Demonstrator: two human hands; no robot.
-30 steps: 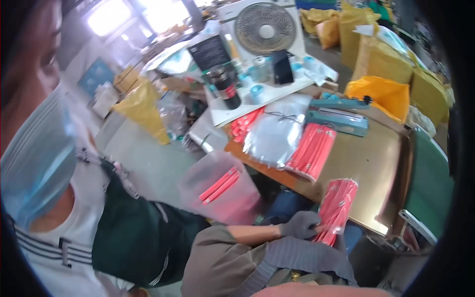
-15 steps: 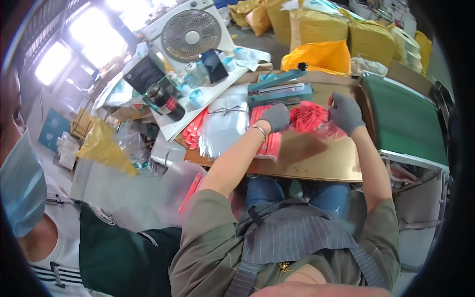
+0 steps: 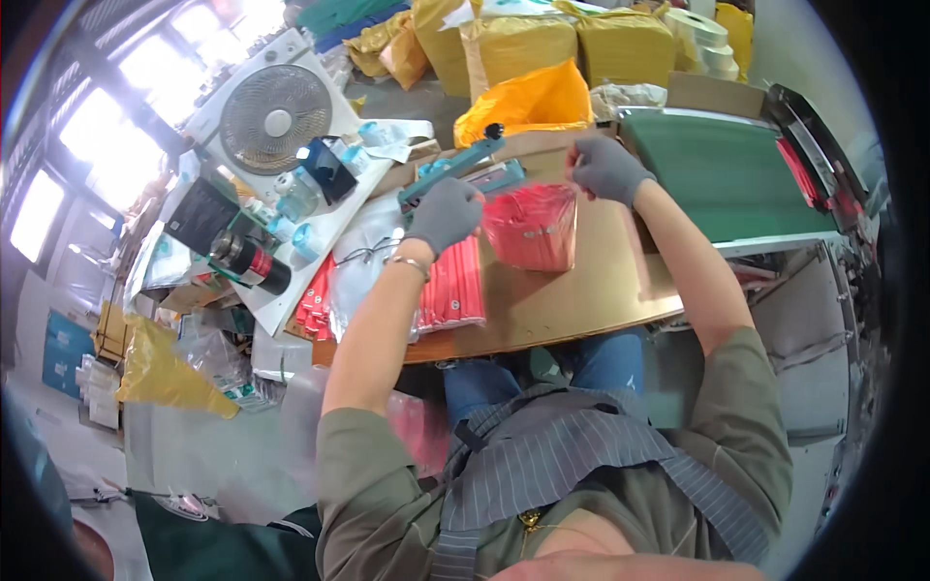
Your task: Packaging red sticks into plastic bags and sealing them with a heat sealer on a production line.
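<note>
A clear plastic bag (image 3: 531, 230) filled with red packets hangs over the brown table (image 3: 601, 281). My left hand (image 3: 446, 215), in a grey glove, is closed at the bag's upper left corner. My right hand (image 3: 608, 170), gloved alike, pinches near its upper right corner; the exact grip is small to see. Just behind the bag stands a teal bar sealer (image 3: 499, 176) with its arm raised. Beside my left forearm lie rows of red packets (image 3: 451, 290) and a stack of clear plastic bags (image 3: 363, 261).
A green conveyor belt (image 3: 707, 184) runs at the right. On a white side table at left are a fan (image 3: 276, 114), a black thermos (image 3: 250, 263) and several cups. An orange sack (image 3: 528, 102) and yellow bales (image 3: 518, 53) stand behind. Another person (image 3: 223, 533) is at lower left.
The red packets, bunched between my hands before, now hang squared up in the bag. My hands have risen to its top corners. The view has turned to the right.
</note>
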